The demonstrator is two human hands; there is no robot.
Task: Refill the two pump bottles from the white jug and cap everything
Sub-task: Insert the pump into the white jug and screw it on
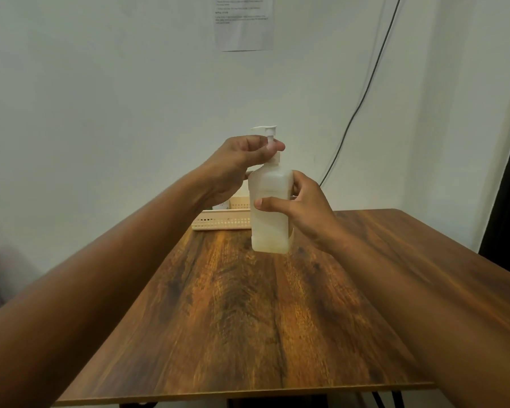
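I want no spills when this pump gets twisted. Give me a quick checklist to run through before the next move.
1. Right hand grips the translucent white plastic pump bottle: ok.
2. Left hand pinches the white pump collar: ok.
3. Bottle upright: ok.
4. Bottle resting on the brown wooden table: cannot tell.
5. Collar fully screwed down: cannot tell.
6. White jug in view: not ok; only a cream slotted basket shows behind.

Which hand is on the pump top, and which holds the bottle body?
The left hand pinches the pump head at the neck; the right hand grips the body of the pump bottle, lower down.
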